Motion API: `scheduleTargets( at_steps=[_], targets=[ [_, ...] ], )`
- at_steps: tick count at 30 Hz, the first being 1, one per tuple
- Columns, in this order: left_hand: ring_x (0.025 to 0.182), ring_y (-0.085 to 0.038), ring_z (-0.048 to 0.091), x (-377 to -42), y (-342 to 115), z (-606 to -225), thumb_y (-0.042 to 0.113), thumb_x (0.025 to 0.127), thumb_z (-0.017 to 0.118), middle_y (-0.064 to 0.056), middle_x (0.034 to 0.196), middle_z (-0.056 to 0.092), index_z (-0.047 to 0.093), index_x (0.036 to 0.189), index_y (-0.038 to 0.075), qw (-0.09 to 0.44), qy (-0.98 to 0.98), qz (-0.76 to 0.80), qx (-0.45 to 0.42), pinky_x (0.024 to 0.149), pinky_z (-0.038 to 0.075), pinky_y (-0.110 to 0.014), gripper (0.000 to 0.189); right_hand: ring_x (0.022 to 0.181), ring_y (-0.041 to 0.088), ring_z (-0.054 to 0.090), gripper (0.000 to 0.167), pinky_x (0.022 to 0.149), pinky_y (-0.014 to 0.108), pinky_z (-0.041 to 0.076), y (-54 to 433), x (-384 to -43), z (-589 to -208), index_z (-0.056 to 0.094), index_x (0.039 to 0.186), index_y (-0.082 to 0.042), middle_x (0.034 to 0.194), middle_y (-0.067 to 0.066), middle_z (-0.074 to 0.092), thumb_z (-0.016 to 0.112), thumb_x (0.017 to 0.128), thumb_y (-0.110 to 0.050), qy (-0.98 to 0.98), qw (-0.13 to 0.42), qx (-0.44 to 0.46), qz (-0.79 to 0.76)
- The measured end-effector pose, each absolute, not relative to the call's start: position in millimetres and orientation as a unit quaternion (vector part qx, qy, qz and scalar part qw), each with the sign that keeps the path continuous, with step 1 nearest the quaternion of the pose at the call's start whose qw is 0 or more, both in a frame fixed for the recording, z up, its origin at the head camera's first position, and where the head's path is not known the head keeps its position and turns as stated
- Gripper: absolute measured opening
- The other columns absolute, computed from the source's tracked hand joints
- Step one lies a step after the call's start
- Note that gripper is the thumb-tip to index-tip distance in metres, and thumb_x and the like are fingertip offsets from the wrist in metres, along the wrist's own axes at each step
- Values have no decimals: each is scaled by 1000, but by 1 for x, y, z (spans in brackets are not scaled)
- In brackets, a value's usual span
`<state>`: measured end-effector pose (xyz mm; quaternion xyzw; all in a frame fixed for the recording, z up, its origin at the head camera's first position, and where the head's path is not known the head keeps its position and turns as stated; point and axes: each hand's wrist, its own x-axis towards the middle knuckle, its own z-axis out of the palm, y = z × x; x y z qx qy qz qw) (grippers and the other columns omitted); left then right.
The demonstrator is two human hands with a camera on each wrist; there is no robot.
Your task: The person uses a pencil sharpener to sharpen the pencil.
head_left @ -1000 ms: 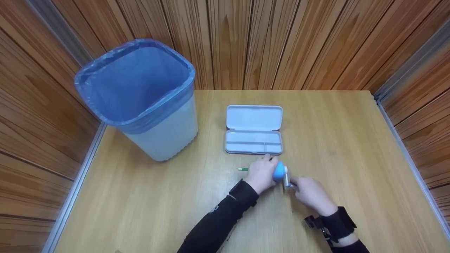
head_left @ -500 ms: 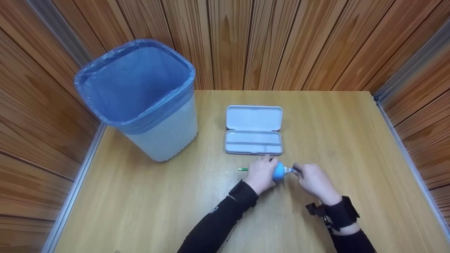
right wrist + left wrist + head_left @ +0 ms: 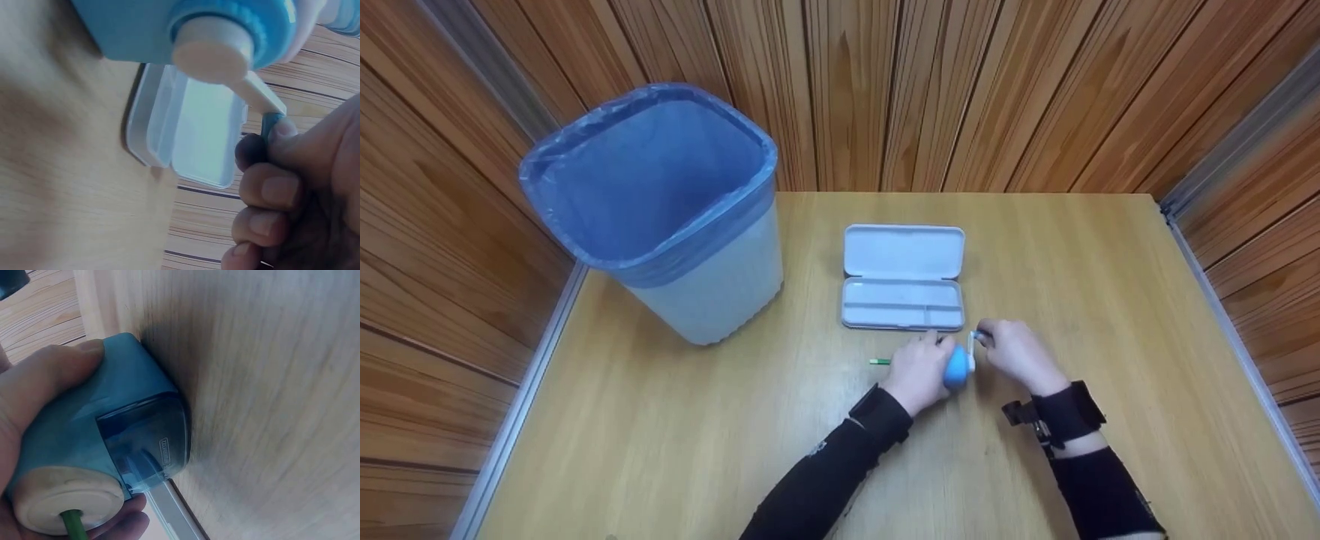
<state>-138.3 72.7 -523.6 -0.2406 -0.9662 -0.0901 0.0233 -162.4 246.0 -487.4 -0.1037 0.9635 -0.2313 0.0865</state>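
My left hand [image 3: 916,373] grips a blue crank pencil sharpener [image 3: 956,366] standing on the table. In the left wrist view, thumb and fingers wrap its body, and a dark see-through shavings drawer [image 3: 152,439] faces outward. From the round pale front pokes a green pencil [image 3: 73,524]; its other end shows left of the hand in the head view. At the sharpener's right side, my right hand [image 3: 1020,354] pinches the knob [image 3: 271,124] of the white crank [image 3: 260,94] between thumb and index finger. The crank arm points away from me. The pencil's tip is hidden inside.
An open pale pencil case [image 3: 903,304] with divided compartments lies just behind the sharpener, lid folded back. At the back left stands a bin [image 3: 720,277] lined with a blue bag [image 3: 660,180]. Wooden panel walls [image 3: 855,90] enclose the table [image 3: 675,442].
My right hand has turned the crank from pointing toward me, through level with the sharpener's middle, to pointing away. My left hand, the sharpener and the pencil stay in place.
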Motion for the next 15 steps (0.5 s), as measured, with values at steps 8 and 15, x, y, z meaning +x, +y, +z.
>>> scheduleTargets(
  at_steps=[8, 15],
  targets=[
    [92, -19, 66, -137, 73, -523, 42, 66, 89, -2, 111, 66, 61, 120, 18, 31, -965, -96, -244, 67, 57, -31, 65, 69, 23, 54, 11, 61, 32, 44, 244, -175, -512, 66, 92, 0, 78, 12, 62, 55, 92, -3, 958, 152, -64, -234],
    [85, -18, 66, -137, 73, -524, 44, 66, 89, -1, 103, 66, 61, 112, 19, 57, -963, -98, -246, 61, 56, -30, 60, 66, 21, 49, 12, 59, 32, 39, 241, -165, -534, 61, 77, -6, 71, 6, 54, 55, 86, -2, 964, 147, -87, -205]
  ],
)
